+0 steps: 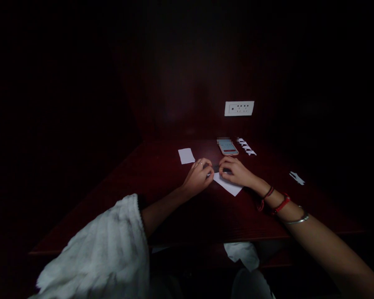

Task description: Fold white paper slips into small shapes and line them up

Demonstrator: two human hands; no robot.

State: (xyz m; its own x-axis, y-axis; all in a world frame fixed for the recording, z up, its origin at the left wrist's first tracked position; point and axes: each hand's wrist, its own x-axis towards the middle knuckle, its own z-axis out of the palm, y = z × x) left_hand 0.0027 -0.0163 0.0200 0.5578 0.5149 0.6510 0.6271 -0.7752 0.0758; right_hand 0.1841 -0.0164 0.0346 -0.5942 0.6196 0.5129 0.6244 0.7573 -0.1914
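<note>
Looking straight at the white sheet (229, 185), lying near the middle of the desk (202, 222), well in from the front edge, and finding it tucked partly beneath the right hand (236, 171). Reading the long axis off the visible near side: running slantwise, from beside the fingertips of the left hand (198, 176) down toward the desk's front right corner, and pointing one corner at the front edge. Losing the far part under the right fingers, so not making out the full outline. Judging the right hand nearer, then, lying over the sheet itself, and placing the left hand just beside the sheet's left end. Seeing fingers curling and thumbs bending in close on both hands, leaving only narrow gaps; not being able to tell pinching from mere resting. Spotting a dark strip (216, 168) between the two, lying just beyond the sheet, too dim for naming. Working outward now: catching a white card (186, 156) toward the far edge, left of the hands; finding a phone (228, 148) near that same edge, beyond the right hand, with a cut paper strip (247, 146) just beside it; and noting a white scrap (297, 178) lying over toward the right edge.
</note>
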